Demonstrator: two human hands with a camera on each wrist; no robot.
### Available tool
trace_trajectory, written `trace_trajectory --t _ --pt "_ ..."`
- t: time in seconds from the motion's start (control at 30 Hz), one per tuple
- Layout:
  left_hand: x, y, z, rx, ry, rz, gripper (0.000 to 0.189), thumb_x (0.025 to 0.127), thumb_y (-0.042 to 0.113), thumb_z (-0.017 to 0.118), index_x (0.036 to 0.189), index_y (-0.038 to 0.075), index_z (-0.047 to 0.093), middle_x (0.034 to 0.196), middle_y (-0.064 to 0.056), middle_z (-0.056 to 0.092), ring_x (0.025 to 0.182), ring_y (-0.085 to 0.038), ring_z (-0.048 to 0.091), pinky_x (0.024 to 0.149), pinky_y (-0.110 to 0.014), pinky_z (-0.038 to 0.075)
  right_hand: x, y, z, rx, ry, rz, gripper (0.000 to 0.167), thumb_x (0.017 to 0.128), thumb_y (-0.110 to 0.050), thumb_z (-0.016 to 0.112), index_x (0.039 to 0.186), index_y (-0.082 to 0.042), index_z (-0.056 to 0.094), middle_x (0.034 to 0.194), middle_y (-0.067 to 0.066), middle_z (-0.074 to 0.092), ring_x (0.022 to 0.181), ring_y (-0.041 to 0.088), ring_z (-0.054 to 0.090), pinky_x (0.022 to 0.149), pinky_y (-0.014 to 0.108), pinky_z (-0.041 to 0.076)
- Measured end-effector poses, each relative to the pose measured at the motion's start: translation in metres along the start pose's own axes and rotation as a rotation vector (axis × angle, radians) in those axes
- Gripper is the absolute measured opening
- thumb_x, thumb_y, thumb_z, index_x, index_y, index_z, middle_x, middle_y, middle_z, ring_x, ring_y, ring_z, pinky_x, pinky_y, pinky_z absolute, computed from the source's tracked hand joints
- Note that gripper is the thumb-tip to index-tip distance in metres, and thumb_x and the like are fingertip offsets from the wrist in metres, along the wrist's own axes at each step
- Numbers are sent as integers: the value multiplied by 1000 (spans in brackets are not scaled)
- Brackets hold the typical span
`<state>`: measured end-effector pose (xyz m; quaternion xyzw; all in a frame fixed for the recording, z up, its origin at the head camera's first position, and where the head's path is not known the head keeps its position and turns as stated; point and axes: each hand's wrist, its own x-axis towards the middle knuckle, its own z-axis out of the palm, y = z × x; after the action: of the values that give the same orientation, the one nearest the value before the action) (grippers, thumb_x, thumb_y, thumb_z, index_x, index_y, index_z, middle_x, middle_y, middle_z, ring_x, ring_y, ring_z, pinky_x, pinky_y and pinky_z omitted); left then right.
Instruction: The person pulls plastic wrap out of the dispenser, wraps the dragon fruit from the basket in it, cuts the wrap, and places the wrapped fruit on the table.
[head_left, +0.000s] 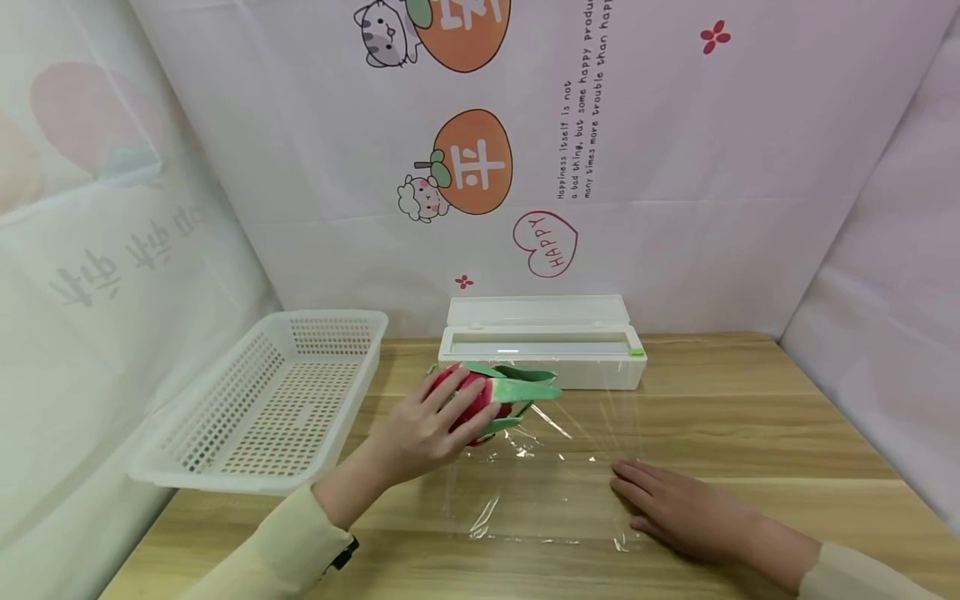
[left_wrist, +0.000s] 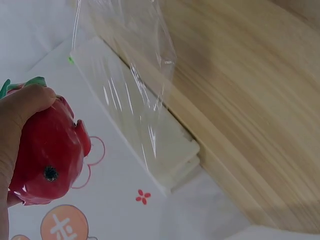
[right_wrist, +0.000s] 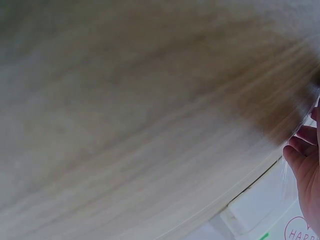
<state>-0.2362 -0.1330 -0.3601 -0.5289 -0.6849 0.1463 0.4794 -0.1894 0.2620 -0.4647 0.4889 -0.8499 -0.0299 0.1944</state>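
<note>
My left hand (head_left: 422, 435) grips a red dragon fruit (head_left: 517, 390) with green leafy scales, its fingers spread over the top. The left wrist view shows the fruit's red, glossy body (left_wrist: 47, 145) with a dark spot at one end. Below the fruit, a sheet of clear cling film (head_left: 540, 496) stretches from a white dispenser box (head_left: 547, 372) over the table. My right hand (head_left: 678, 510) rests on the wood with its fingertips at the film's right edge. At the right margin of the right wrist view, its fingers (right_wrist: 295, 155) touch the table near the film.
A white perforated basket (head_left: 288, 417) stands on the left side of the wooden table (head_left: 750, 417). The dispenser's lid (head_left: 536, 312) is raised against the printed white backdrop (head_left: 675, 167). White cloth walls close in both sides.
</note>
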Motion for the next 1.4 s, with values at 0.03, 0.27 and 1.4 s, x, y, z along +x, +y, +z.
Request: trace_trajectory --t 0.03,0.27,1.4 --pt "2 1 1 -6 -2 4 35 97 27 52 126 10 61 122 -21 61 111 -40 60 92 -51 49 0 0 0 3 -2 0 46 98 -34 58 129 1 56 133 18 55 119 33 55 89 44 51" --pt "10 12 10 -33 -20 33 46 87 28 70 128 11 59 123 -18 60 112 -40 59 95 -49 48 -1 -1 -1 5 13 -1 46 98 -34 57 129 0 57 133 17 55 119 33 55 89 44 52" --pt "17 46 62 -111 -18 131 35 99 22 50 132 13 59 128 -17 59 115 -34 58 94 -47 49 -1 0 -1 -9 16 3 45 98 -34 56 128 -2 57 132 16 56 119 32 55 89 43 52"
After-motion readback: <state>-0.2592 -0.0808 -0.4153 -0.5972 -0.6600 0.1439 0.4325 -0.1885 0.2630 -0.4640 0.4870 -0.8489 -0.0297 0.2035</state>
